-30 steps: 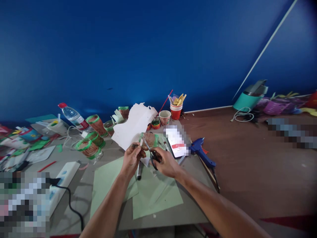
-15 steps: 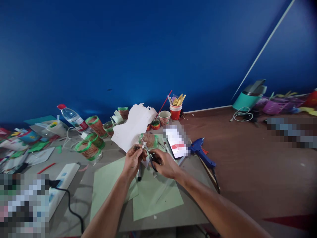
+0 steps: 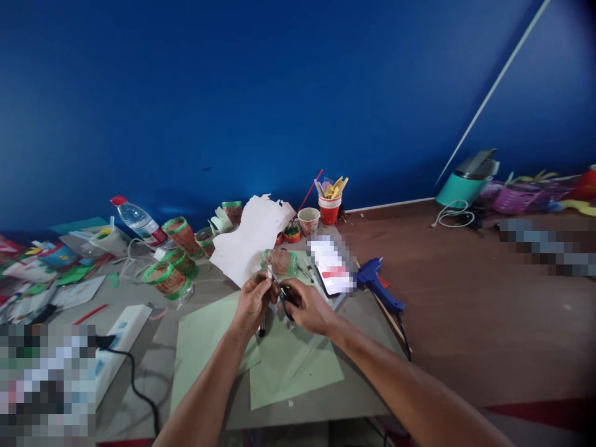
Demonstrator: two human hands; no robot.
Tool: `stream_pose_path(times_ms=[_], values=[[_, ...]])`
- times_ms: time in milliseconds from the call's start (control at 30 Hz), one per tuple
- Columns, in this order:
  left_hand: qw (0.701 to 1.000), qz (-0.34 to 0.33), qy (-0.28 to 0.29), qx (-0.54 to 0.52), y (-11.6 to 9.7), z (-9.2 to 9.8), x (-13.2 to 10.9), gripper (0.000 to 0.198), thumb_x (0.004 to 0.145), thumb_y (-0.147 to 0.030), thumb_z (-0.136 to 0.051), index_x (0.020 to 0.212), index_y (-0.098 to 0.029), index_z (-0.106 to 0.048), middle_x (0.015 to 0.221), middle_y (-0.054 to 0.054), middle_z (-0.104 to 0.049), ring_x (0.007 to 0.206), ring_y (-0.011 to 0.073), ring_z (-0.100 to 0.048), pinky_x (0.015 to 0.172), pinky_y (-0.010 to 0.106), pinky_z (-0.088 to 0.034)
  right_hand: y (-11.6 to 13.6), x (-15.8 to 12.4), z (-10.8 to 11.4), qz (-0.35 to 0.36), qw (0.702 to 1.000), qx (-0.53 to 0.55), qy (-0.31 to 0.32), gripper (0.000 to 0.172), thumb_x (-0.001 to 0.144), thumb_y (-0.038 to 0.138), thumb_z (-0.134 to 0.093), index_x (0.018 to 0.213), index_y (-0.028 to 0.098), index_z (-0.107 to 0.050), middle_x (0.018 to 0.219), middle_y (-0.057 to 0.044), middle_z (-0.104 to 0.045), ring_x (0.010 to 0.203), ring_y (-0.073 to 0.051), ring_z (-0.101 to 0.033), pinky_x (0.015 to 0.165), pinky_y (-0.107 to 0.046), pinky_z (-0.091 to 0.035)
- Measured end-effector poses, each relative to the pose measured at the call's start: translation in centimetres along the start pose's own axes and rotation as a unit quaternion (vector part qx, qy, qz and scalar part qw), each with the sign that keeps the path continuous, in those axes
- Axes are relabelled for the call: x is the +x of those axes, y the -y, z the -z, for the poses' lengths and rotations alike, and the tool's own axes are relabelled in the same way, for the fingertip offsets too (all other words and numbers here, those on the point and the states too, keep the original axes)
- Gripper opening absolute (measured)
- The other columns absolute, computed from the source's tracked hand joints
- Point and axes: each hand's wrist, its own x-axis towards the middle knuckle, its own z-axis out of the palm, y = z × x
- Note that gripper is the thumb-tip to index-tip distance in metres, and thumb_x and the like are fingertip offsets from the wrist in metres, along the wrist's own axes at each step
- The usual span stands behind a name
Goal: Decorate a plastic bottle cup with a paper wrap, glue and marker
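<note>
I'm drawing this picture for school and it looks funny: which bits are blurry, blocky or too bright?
In the head view, the phone screen glows nearly white, with blocky squares around its edges; big squares also hide the head view's bottom-left corner; the head view's left-edge clutter looks soft, and its blue wall darkens toward the top-right corner.

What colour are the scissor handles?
The scissor handles are black, best seen in the head view.

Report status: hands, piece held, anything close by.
Right hand gripping scissors. Left hand pinching small white piece by the blades. Brown-and-green container lying just beyond.
</note>
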Motion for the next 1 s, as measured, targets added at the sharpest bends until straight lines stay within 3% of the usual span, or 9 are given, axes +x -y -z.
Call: stream_pose_path(times_ms=[333, 600, 1000], values=[[0.999, 0.005, 0.019, -0.033, 0.4, 0.6, 0.3, 0.018, 0.069, -0.027, -0.072, 0.076, -0.017, -0.06, 0.052, -0.004, -0.06, 0.044, 0.0068, -0.049, 0.046, 0.018, -0.037, -0.5, 0.1, -0.1, 0.006, 1.0, -0.011, 0.001, 0.034, 0.077, 0.015, -0.057, 0.11, 0.02, -0.06, 0.082, -0.003, -0.067, 0.072, -0.016, -0.06, 0.066, -0.026, -0.047], [0.999, -0.015, -0.026, -0.011, 0.0, 1.0, 0.4, 0.017, 0.068, -0.026, -0.071, 0.074, -0.016, -0.059, 0.053, -0.003, -0.06, 0.045, 0.007, -0.048, 0.046, 0.019, -0.034, -0.7, 0.1, -0.2, -0.009, 1.0, -0.018, 0.009, 0.029, 0.079, 0.018, -0.057, 0.108, 0.019, -0.059, 0.075, -0.001, -0.062, 0.067, -0.014, -0.056, 0.062, -0.024, -0.045], [0.999, -0.016, -0.03, -0.003, -0.1, 0.8, 0.5, 0.02, 0.066, -0.028, -0.073, 0.073, -0.015, -0.059, 0.052, -0.004, -0.058, 0.045, 0.0066, -0.048, 0.046, 0.018, -0.034, -0.5, 0.1, -0.3, -0.016, 1.0, -0.015, 0.011, 0.026, 0.08, 0.02, -0.054, 0.106, 0.018, -0.057, 0.078, -0.002, -0.063, 0.071, -0.015, -0.059, 0.065, -0.025, -0.045]])
